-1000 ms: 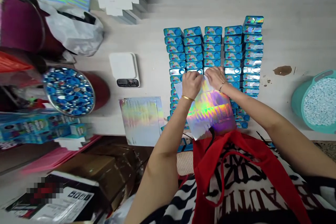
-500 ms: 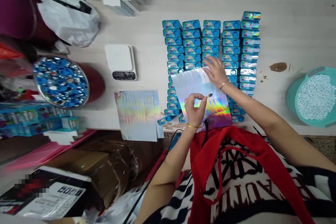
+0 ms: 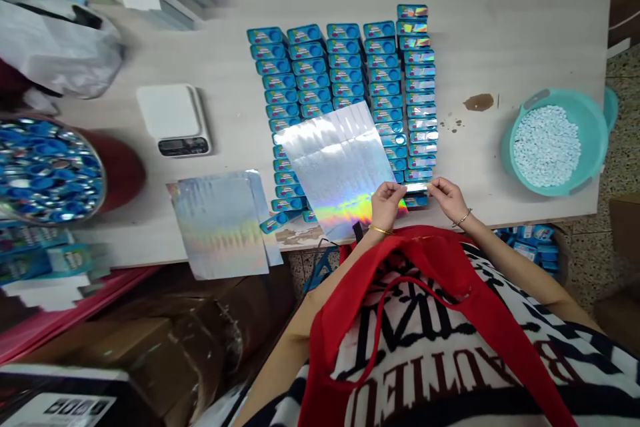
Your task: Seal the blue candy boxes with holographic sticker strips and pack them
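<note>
Between my two hands a short shiny silver sticker strip (image 3: 416,187) stretches over the near end of the rightmost column of small blue tins (image 3: 423,107). My left hand (image 3: 387,205) pinches its left end with thumb and finger. At the right end, my right hand (image 3: 449,200) has its fingertips closed on the strip. Whether the strip touches the tin beneath, I cannot tell. A holographic silver sheet (image 3: 340,160) lies tilted across the middle columns, just left of my left hand, and covers some tins.
Left of the tins are more silver sheets (image 3: 220,227) and a white scale (image 3: 173,117). A bucket of blue-and-silver pieces (image 3: 120,177) stands at far left. To the right is a turquoise basin (image 3: 593,147) of small white pieces, near a brown stain (image 3: 479,103).
My right hand has left the silver sheet and come down to the strip's right end. My left hand has moved toward the rightmost column. The view has shifted right.
</note>
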`<state>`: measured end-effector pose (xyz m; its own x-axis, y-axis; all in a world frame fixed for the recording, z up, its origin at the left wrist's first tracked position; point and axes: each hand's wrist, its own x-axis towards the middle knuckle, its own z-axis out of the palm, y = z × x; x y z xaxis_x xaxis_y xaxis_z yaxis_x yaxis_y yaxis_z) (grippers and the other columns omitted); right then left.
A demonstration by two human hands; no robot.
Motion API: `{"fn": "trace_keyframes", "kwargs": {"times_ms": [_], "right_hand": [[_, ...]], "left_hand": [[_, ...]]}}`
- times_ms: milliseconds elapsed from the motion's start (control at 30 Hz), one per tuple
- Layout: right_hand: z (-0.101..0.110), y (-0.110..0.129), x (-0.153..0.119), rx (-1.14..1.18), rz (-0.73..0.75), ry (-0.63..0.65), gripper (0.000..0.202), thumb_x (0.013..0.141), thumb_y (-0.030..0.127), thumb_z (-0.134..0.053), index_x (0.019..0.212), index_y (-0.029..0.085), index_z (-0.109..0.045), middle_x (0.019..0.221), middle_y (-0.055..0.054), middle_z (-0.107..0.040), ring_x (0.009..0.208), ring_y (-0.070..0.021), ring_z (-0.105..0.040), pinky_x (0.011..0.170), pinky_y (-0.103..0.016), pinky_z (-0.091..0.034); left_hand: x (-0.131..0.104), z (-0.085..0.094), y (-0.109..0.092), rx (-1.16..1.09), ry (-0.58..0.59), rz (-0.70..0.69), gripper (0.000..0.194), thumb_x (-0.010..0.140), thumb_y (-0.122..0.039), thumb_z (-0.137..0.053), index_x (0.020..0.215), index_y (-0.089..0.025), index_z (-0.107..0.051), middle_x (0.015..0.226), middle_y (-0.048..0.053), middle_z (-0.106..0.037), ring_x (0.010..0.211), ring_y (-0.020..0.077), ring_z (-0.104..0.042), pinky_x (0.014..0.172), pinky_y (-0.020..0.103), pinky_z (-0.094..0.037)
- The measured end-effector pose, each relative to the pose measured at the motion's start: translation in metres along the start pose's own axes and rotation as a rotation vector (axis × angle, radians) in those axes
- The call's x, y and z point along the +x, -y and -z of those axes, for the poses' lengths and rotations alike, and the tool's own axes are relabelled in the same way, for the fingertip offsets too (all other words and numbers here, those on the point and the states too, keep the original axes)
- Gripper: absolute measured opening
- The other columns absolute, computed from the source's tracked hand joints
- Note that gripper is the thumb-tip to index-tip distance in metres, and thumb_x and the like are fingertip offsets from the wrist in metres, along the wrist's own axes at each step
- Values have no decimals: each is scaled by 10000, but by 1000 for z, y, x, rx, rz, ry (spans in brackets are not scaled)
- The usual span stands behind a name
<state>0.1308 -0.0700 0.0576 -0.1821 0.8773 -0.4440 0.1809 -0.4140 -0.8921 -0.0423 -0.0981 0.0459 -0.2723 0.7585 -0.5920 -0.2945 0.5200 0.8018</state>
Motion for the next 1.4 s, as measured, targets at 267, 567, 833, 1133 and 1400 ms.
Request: {"fn": "trace_keyframes", "kwargs": {"times_ms": [267,567,833,1133,1400], "right_hand": [[21,-45,-1,-308,52,-98,341,870,521,-514,697,227,-525,656,12,-520,650,-158,-475,658,-295,-395],[22,-59,13,-728,79,-76,260,937,364,-492,799,199,-639,760,-49,-646,787,-207,-566,783,-337,-394],[20,-81,9,-631,79,-130,364,953,386,-490,1179,167,-671,868,-66,-696,821,-212,-607,830,-354,-431],[22,-76,2,-865,34,149,441,951,250,-402,1315,130,-620,1035,-157,-713,914,-287,-595,830,-414,-460],[-64,46,109,-974,535,116,461,1017,314,-348,1397,135,-540,1250,-166,-598,1111,-304,-509,956,-440,-406]], "left_hand": [[12,-17,29,656,-78,-249,93,764,-216,-696,697,-200,-633,860,11,-586,846,166,-546,847,338,-423],[14,-27,28,1008,-72,-271,66,811,-235,-647,756,-206,-626,1030,93,-615,1056,286,-550,876,436,-386],[18,-25,20,1128,-79,-271,216,785,-263,-692,934,-211,-544,1085,127,-585,1079,336,-543,863,458,-392],[31,-13,14,1066,61,-385,107,857,-281,-639,862,-211,-558,1000,102,-601,1002,279,-570,848,405,-417],[174,112,-71,911,-314,-713,236,916,-258,-474,1075,-188,-633,1017,115,-634,977,251,-582,911,404,-431]]}}
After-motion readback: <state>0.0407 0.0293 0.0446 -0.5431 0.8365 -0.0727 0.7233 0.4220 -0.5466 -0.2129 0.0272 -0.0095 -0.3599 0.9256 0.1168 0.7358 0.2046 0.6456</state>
